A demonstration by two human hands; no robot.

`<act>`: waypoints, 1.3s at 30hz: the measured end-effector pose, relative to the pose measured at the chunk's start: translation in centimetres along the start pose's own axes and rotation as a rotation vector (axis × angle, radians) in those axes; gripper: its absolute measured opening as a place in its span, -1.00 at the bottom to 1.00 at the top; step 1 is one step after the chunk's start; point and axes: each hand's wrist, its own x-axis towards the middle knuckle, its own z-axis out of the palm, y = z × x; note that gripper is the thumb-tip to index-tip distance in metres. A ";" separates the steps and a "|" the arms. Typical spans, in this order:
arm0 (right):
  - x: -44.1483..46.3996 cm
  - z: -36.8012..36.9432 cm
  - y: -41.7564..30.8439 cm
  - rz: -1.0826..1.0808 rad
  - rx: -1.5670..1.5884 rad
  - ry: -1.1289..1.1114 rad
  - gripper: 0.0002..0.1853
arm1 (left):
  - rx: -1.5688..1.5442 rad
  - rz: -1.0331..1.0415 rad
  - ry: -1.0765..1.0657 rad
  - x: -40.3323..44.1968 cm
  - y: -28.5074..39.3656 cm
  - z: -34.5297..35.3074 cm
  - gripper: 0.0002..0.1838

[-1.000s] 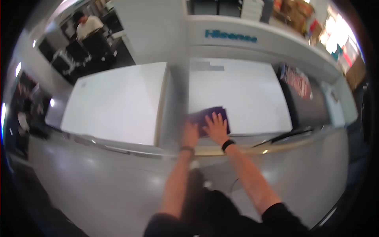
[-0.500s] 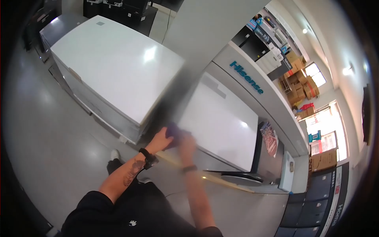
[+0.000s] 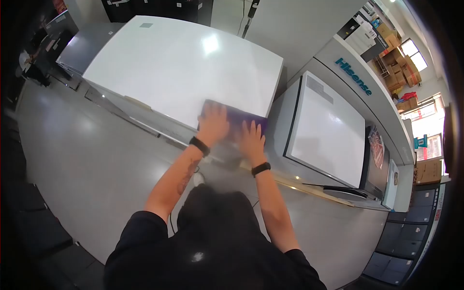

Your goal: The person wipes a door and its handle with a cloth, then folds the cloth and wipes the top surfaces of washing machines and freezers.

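In the head view, we see a dark purple cloth (image 3: 236, 115) lying on the near right corner of the white lid (image 3: 181, 60) of what looks like a chest freezer. Our left hand (image 3: 214, 126) lies over the cloth's left part, fingers somewhat spread and a little blurred; our right hand (image 3: 252, 142) rests at its right, near part, fingers spread and pointing away from us. The cloth shows between and beyond both hands; its near edge is too blurred for us to tell whether a thumb tucks beneath. We judge it light, soft and pliable, not fragile, apt to slide or bunch on the glossy lid, so flat palms near both ends suit it, or a pinch at its corners.
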 end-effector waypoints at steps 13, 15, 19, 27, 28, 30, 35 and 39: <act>-2.6 0.3 0.3 0.023 0.120 -0.014 -0.25 | 0.022 0.282 -0.153 -2.3 -1.0 2.6 -0.31; 0.1 0.9 1.5 -0.002 0.160 0.017 -0.22 | 0.049 0.321 -0.238 0.3 -1.3 2.2 -0.30; 4.0 1.1 3.4 0.024 0.213 -0.032 -0.21 | 0.136 0.325 -0.328 5.4 -0.4 2.0 -0.28; 15.7 3.1 7.8 0.033 0.169 0.006 -0.21 | 0.166 0.201 -0.480 18.0 1.1 2.1 -0.21; 17.4 3.0 8.3 0.037 0.155 -0.007 -0.21 | 0.147 0.167 -0.477 19.5 1.2 2.4 -0.20; 20.5 1.7 9.3 0.038 0.167 -0.114 -0.18 | 0.135 0.138 -0.541 22.4 1.3 2.1 -0.19; 26.3 2.9 12.0 0.032 0.199 -0.063 -0.17 | 0.148 0.112 -0.547 29.9 2.0 2.4 -0.14; 30.7 2.5 13.5 0.070 0.189 -0.128 -0.17 | 0.122 0.083 -0.499 34.2 2.7 3.1 -0.11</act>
